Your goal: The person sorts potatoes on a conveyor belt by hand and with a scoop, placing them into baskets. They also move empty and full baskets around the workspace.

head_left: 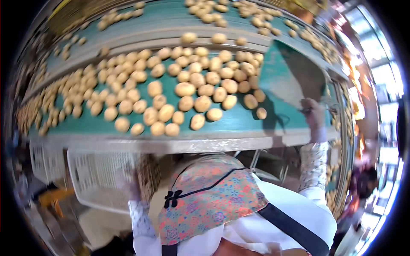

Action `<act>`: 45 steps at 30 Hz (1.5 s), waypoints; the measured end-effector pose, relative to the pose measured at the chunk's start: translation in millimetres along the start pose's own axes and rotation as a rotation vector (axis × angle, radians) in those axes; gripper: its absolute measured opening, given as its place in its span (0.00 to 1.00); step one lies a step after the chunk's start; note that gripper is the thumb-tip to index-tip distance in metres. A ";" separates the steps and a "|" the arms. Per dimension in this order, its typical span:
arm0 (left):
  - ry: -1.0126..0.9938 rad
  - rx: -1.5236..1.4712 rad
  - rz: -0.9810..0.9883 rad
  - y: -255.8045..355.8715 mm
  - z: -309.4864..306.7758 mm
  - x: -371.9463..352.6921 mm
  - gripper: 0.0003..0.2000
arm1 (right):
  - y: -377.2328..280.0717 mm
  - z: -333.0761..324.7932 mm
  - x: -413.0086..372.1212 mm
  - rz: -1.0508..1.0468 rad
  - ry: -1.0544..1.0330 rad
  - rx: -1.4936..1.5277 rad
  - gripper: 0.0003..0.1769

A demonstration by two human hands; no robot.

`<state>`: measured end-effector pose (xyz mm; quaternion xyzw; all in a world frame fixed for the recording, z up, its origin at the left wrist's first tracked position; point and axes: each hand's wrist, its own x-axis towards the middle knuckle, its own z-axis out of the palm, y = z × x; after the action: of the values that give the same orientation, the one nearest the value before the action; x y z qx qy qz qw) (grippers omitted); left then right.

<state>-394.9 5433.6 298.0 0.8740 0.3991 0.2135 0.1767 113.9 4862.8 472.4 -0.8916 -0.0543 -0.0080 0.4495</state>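
Many round potatoes (203,103) lie spread over the green conveyor belt (239,126) before me. At the belt's right, my right hand (314,112) is closed around the edge or handle of a green board (284,70), which stands tilted beside the rightmost potatoes. Its far part is in shade and it casts a shadow on the belt. My left hand (129,179) is low, below the metal rail, beside a white plastic crate (96,170); it is blurred by motion, and its fingers are hard to make out.
A metal rail (192,144) runs along the belt's near edge. Beyond a divider, a second belt (162,20) carries more potatoes. Another white crate (47,164) stands at the far left. A person (367,181) is at the right, near bright windows.
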 end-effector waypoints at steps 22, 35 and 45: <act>-0.339 -0.259 0.467 196.3 106.8 289.6 0.49 | -109.7 416.9 -60.1 -0.418 -0.518 0.299 0.12; 0.180 -0.635 0.266 -52.7 -116.4 357.7 0.39 | -434.9 572.4 -165.1 -0.492 -1.094 0.264 0.15; 0.375 -0.969 -0.970 -385.9 -148.4 233.8 0.27 | -494.7 700.3 -268.0 -0.806 -0.648 0.468 0.18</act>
<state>-573.3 5873.8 293.0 0.3695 0.6269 0.4109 0.5492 -228.2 5692.5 434.2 -0.6339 -0.5257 0.1072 0.5571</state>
